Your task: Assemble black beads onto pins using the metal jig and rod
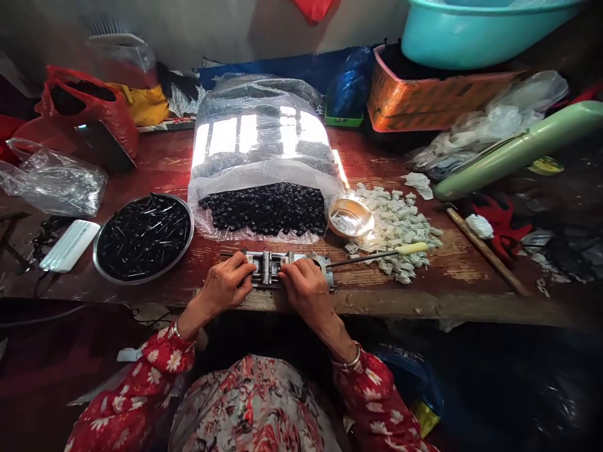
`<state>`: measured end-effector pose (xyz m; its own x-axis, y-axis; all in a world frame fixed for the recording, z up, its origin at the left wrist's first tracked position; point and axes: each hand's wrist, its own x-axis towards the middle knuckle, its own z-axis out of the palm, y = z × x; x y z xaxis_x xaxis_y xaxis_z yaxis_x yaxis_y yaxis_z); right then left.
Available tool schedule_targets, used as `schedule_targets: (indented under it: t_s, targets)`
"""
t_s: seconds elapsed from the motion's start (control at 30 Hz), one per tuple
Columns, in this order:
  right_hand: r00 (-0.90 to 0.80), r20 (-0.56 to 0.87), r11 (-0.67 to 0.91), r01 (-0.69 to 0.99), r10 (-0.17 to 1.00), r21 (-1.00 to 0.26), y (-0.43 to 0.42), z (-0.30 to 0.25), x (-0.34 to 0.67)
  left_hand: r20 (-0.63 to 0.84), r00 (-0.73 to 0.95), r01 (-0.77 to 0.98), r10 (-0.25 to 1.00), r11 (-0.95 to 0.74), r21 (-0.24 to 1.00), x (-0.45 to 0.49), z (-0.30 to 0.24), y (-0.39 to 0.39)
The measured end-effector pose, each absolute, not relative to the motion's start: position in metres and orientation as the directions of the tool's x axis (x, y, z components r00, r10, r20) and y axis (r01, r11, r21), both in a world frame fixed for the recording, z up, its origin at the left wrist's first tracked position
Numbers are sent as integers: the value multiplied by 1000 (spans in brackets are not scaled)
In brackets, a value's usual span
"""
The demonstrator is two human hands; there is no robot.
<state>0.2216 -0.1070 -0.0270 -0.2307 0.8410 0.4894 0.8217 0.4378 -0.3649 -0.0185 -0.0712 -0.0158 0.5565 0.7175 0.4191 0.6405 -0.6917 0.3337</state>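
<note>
Both my hands rest on a small metal clamping jig (266, 267) near the front edge of the wooden table (452, 267). My left hand (225, 284) grips its left end, and my right hand (304, 290) lies curled over its right end. The jig's middle shows between them, but its contents are hidden. To the right, a thin metal rod with a cream handle (377, 258) extends from the jig's end. Past it lies a heap of pale chips (393, 229), with a shallow metal bowl (350, 217) beside it. A clear bag of shiny black beads (266, 208) sits straight ahead.
A round metal tray (181, 254) of black pieces stands left, beside a white plastic strip (70, 245). A wooden stick (485, 251) lies right. Behind stand a teal basin (471, 37), orange box (424, 100), green tube (518, 147), and red bag (89, 113).
</note>
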Motion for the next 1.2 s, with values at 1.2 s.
schedule_targets:
  t_s: [1.2]
  targets:
    - [-232, 23, 225, 910, 972, -348, 15, -8, 223, 231, 430, 724, 873, -486, 490, 17, -13, 32]
